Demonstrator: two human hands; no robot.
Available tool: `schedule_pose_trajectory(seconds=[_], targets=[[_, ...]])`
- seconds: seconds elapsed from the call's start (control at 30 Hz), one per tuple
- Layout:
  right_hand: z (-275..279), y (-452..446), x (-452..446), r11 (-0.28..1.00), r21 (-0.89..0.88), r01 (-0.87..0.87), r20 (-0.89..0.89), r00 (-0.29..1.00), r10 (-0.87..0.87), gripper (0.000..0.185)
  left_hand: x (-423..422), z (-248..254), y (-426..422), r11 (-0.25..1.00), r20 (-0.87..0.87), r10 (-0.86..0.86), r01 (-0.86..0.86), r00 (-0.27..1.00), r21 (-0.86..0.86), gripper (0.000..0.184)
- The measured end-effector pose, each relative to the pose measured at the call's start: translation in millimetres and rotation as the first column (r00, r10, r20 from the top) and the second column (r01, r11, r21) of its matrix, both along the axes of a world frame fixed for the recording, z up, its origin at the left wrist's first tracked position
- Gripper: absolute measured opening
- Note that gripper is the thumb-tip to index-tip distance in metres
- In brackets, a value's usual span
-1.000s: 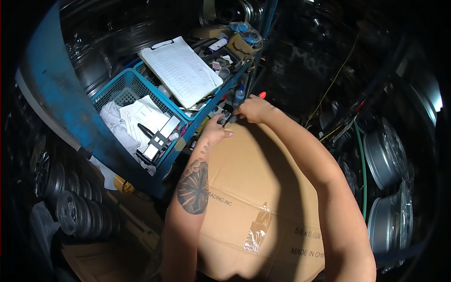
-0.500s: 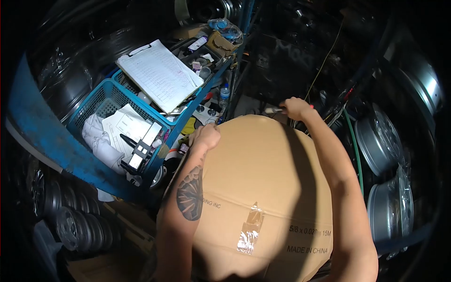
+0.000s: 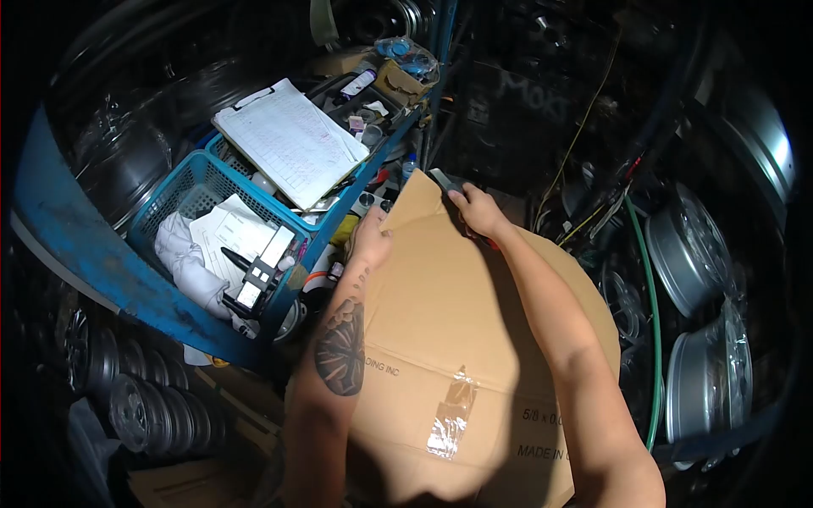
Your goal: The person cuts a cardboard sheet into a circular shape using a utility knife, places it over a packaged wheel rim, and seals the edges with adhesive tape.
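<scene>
A large rounded sheet of brown cardboard [image 3: 457, 313] with printed lettering and a strip of clear tape lies in front of me. Its far edge rises to a pointed flap [image 3: 417, 196]. My left hand [image 3: 370, 240] is closed on the cardboard's left edge, beside the flap. Just right of the flap, my right hand [image 3: 479, 210] is closed round a cutting tool [image 3: 444, 180] with a flat metal blade; a bit of red shows under the hand. The blade's tip is close to the flap; whether they touch is unclear.
On a blue shelf to the left stand teal baskets [image 3: 174, 190] with papers and cloth, and a clipboard [image 3: 288, 140]. A water bottle [image 3: 409, 166] is behind the flap. Metal wheels [image 3: 690, 254] stand at right, beside a green hose [image 3: 651, 339]. More wheels [image 3: 140, 406] lie at lower left.
My right hand has moved left with the tool, from beyond the cardboard's far right edge to near the flap. The flap now stands up at the far edge. My left hand shifted slightly.
</scene>
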State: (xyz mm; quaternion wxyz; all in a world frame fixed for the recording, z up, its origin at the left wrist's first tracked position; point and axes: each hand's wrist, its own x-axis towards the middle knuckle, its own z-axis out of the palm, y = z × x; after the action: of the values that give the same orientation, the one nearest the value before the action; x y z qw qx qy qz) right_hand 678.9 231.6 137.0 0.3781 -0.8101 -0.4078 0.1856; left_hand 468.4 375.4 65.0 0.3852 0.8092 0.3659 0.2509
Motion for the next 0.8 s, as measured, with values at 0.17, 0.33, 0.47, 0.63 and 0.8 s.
schedule_pose_trajectory(seconds=[0.17, 0.33, 0.47, 0.63, 0.8], targets=[[-3.1, 14.6, -8.5, 0.962, -0.266, -0.061, 0.347, 0.925, 0.154, 0.047, -4.7, 1.6, -0.3, 1.000, 0.055, -0.001, 0.000, 0.999, 0.018, 0.027], [-13.0, -20.8, -28.9, 0.919, -0.380, -0.106, 0.394, 0.880, 0.265, 0.044, -5.4, 7.2, -3.5, 1.000, 0.013, 0.014, -0.014, 1.000, -0.004, 0.028], [-14.2, -26.0, -42.8, 0.993, -0.040, 0.111, 0.401, 0.912, -0.085, 0.042, -8.8, 27.7, -16.1, 0.992, -0.104, 0.113, -0.117, 0.988, -0.037, 0.031], [8.8, 17.4, -67.2, 0.997, -0.076, -0.004, 0.458, 0.888, 0.038, 0.039, -14.1, 34.3, -25.0, 0.990, -0.081, 0.142, -0.140, 0.987, 0.024, 0.030], [-0.7, 7.1, -91.9, 0.955, -0.297, -0.012, 0.428, 0.892, 0.145, 0.036, -13.5, 20.6, -12.0, 0.994, -0.032, 0.107, -0.106, 0.994, 0.018, 0.029]])
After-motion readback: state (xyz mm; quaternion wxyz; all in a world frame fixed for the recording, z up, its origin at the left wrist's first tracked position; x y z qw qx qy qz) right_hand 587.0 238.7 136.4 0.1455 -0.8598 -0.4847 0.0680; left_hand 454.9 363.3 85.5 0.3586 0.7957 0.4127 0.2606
